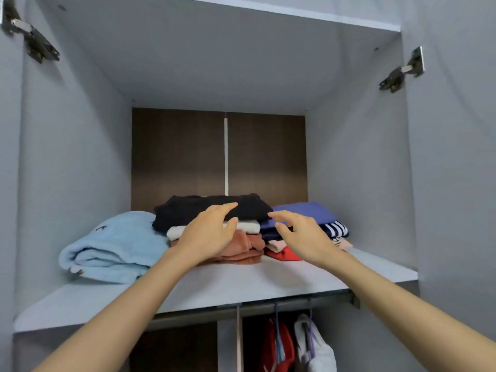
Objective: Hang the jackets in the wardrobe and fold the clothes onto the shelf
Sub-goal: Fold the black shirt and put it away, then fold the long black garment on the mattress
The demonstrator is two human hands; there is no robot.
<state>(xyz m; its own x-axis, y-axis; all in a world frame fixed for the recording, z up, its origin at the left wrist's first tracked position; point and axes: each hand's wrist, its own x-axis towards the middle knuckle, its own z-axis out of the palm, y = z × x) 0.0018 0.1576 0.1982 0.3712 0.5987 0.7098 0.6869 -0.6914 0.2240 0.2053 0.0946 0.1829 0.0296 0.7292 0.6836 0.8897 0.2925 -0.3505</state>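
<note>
Left hand [206, 234] touches black garment [188, 210] — right hand [303, 237] hovers, relaxed.

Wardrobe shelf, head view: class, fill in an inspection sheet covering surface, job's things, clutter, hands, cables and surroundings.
Surface: grey shelf, folded clothes toward its back.
Job's things: middle, black garment atop white garment and rust garment; right, purple garment over striped garment; light blue bundle at left; red jacket and white jacket hang from the rail below.
Clutter: nothing seen.
Grippers: left hand open, fingers on the black garment; right hand open near the purple garment, contact unclear.
Cables: nothing seen.
Surroundings: grey wardrobe walls, dark back panel, door hinges both sides.
</note>
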